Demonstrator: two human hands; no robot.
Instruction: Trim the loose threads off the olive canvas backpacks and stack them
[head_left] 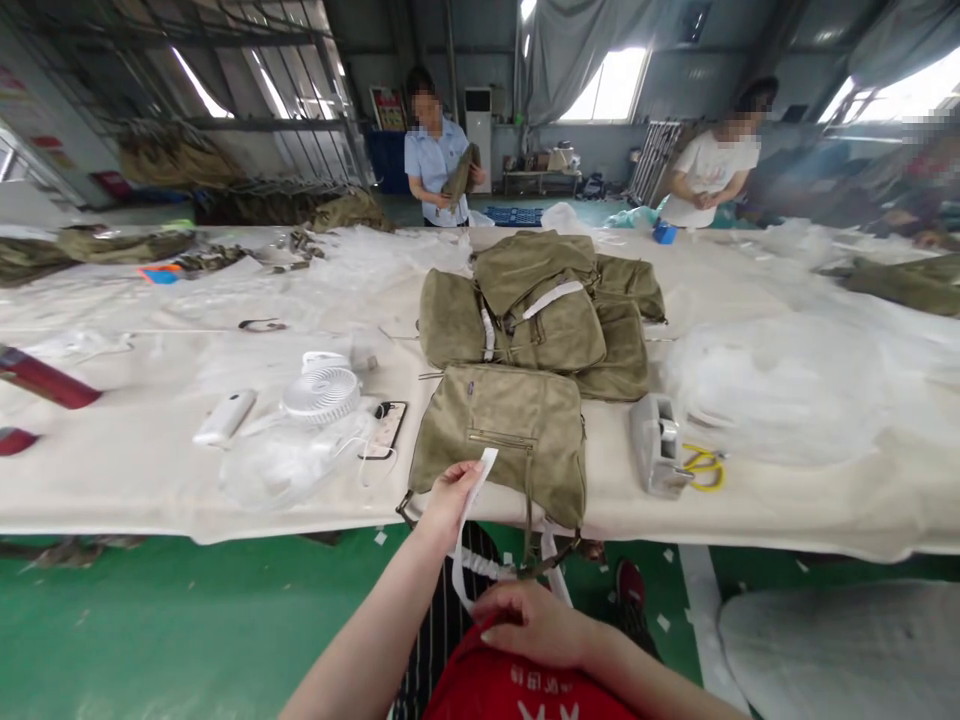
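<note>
An olive green canvas bag [502, 437] lies at the near edge of the white-covered table [135, 460], its straps hanging over the edge. My left hand [451, 495] pinches the upper end of a white strip [466, 520] in front of the bag. My right hand [529, 620], fingers closed, holds the lower part of the same strip near my lap. Behind the bag sits a pile of several more olive bags [540, 310].
A tape dispenser [656, 443] and yellow scissors [703, 467] lie right of the bag. A small white fan [321, 392], a phone [386, 428] and clear plastic bags [772, 385] are on the table. Two people stand at the far side. The floor below is green.
</note>
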